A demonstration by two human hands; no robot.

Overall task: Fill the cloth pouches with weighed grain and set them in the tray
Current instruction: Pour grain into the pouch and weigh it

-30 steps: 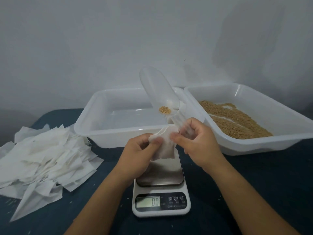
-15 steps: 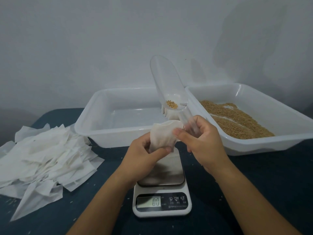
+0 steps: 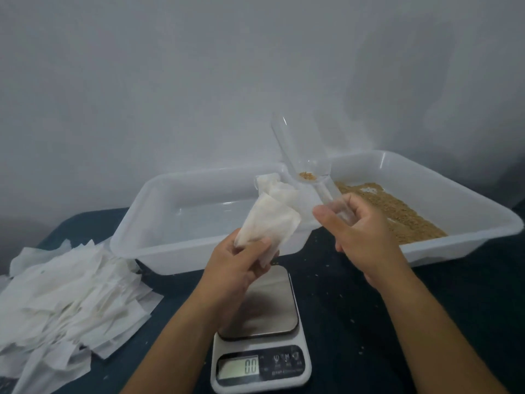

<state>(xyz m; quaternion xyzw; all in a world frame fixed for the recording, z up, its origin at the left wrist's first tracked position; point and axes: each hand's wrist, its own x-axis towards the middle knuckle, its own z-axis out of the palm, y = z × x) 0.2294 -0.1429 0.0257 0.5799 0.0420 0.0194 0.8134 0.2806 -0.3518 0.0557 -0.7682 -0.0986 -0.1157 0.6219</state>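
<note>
Two hands, held apart above the scale, are what we log first. Our left hand (image 3: 241, 263) pinches the lower end of a white cloth pouch (image 3: 270, 220) between thumb and fingers, the pouch rising up and to the right with its mouth nearest the scoop. Our right hand (image 3: 360, 226) has its fingers curled round the handle of a clear plastic scoop (image 3: 301, 155), bowl tilted upward and away, handle end lowest. A small clump of grain (image 3: 306, 176) sits in the scoop at the bottom of the bowl, just above the handle. The pouch mouth and the scoop are close beside each other; we cannot tell whether they touch.

Below and between the hands we list a white kitchen scale (image 3: 260, 336) with a steel platter, bare, and a lit display reading zeros. It stands on a dark blue table (image 3: 369, 322) flecked with a few stray grains.

Beyond the left hand we record an empty white tray (image 3: 142, 223). Beyond the right hand, and touching the first tray along its rim, we note a second white tray (image 3: 454, 194) holding a spread layer of brown grain (image 3: 397, 211), with bare patches of tray floor showing through.

Well to the left of the left hand we enter a loose heap of flat white pouches (image 3: 65, 294), overlapping at all angles. Behind everything stands a plain pale wall (image 3: 170, 81).
</note>
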